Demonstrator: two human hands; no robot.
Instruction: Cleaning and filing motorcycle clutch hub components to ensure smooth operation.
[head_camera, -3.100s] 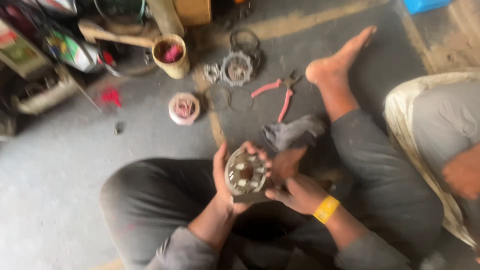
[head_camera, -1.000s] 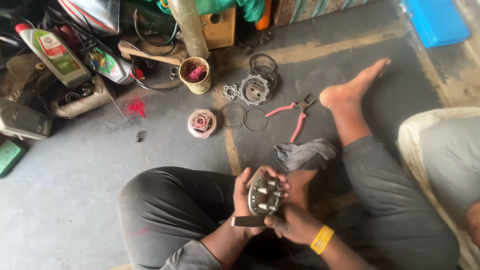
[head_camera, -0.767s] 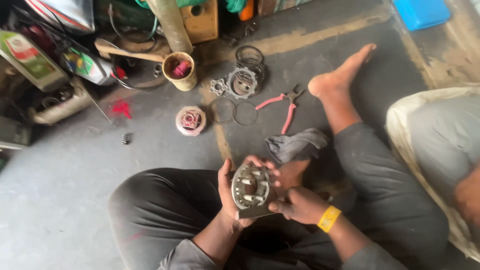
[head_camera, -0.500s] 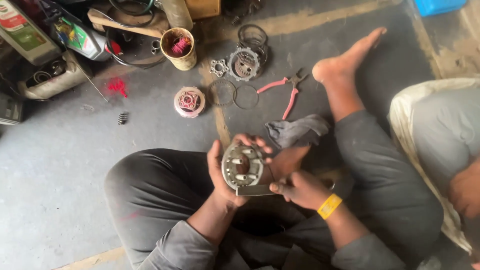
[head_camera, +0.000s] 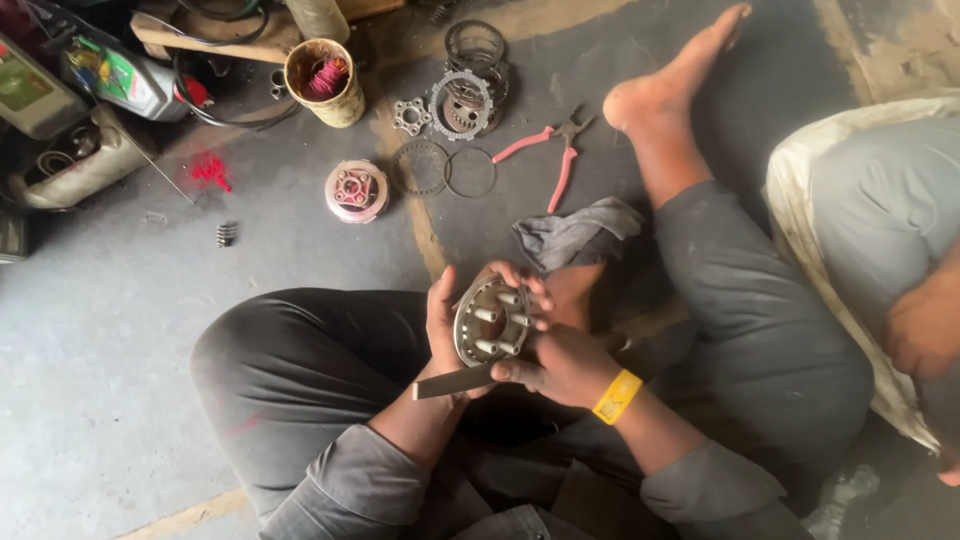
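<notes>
A round metal hub with upright studs sits over the seated person's lap, the left hand wrapped around its rim and the right hand closed on a flat metal blade laid against its lower edge. Judging by the parts spread out, the assembly is already stripped: beyond the hub lie a grey rag, pink-handled pliers, two thin rings, a toothed disc and a pink-rimmed round part on the floor. Refitting seems undone.
</notes>
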